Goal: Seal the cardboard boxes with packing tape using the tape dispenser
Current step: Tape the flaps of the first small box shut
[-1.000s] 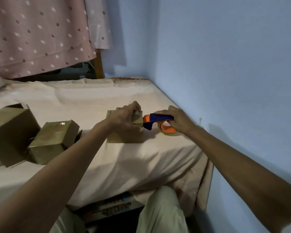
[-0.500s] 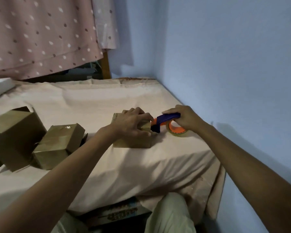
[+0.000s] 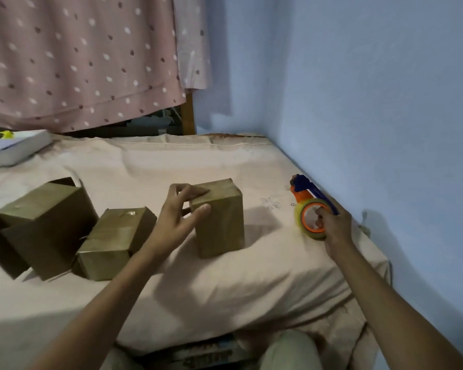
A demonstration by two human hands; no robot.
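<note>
Three cardboard boxes on the bed [image 3: 225, 276]: upright box [image 3: 221, 218] mid-mattress, taped box [image 3: 115, 241] and large box [image 3: 38, 225] crowded together at left. Open sheet lies between the upright box and the tape dispenser [image 3: 309, 209], which sits at the mattress's right edge against the blue wall [image 3: 372, 102]. Left hand [image 3: 181, 213]: grip apart, fingertips touching the upright box's top and near corner. Right hand [image 3: 334, 225]: grip clamped on the tape dispenser, fingers through the roll's orange core.
</note>
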